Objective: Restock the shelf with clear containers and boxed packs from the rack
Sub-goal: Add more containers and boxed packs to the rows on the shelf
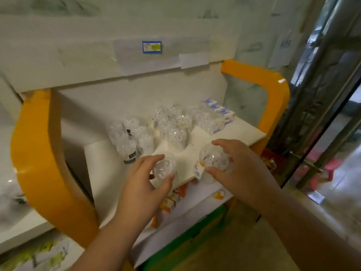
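Observation:
My left hand (145,184) grips a clear round container (164,166) filled with white sticks, held just above the front edge of the white shelf (242,132). My right hand (234,165) grips a second clear container (214,158) with a white and orange label, also at the shelf's front edge. On the shelf stand several more clear containers (175,136) in a cluster, with a row of clear packs and blue-and-white boxed packs (227,114) at the back right.
Orange curved frame posts (37,153) flank the shelf on both sides. A lower shelf holds orange-and-white boxes (172,202). A blue price tag (152,47) sits on the shelf edge above. A glass door with a metal handle (304,159) stands at the right.

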Motion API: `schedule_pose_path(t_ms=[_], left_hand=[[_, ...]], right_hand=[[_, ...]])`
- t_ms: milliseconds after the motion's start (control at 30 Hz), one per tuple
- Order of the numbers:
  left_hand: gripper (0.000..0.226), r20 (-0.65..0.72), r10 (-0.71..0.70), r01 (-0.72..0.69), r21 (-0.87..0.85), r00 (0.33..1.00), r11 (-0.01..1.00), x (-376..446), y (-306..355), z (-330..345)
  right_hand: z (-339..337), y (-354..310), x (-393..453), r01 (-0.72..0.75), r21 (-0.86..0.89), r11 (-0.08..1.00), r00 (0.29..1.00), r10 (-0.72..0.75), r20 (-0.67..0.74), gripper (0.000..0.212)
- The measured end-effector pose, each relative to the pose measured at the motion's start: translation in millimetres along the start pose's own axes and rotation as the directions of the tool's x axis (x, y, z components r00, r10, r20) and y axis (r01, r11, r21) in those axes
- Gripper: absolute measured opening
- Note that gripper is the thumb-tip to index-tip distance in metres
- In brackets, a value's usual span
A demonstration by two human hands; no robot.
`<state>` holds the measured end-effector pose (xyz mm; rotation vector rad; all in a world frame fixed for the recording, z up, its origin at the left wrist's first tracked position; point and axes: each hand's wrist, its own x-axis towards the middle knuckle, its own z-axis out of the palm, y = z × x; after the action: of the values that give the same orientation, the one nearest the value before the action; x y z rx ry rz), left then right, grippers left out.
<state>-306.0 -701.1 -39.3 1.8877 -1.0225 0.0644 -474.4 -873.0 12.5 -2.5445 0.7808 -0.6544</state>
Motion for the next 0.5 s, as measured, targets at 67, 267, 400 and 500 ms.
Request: schedule_pose_path(t_ms=[67,267,400,500], left_hand=[[0.045,-0.008,0.007,-0.007,0.028,1.000,1.000,22.5,-7.9,14.4],[0.047,-0.034,-0.043,0.047,0.107,0.998,0.993,60.9,-21.6,35.3],[0.047,-0.090,-0.082,0.095,0.149,0.993,0.984,67.9,-27.8,43.3],[0.048,-0.122,-0.128,0.150,0.191,0.984,0.970,70.3,-28.1,50.3]], right_hand=[[2.9,12.9,22.2,-0.013,0.004,1.000,1.000,0.013,0.021,0.065],[34.4,55.2,86.5,0.014,0.028,1.000,0.999,-0.015,0.045,0.060],[61.1,75.9,124.9,0.083,0.023,0.996,0.992,-0.085,0.088,0.059],[73.4,86.0,150.5,0.139,0.032,0.990,0.984,-0.142,0.103,0.060]])
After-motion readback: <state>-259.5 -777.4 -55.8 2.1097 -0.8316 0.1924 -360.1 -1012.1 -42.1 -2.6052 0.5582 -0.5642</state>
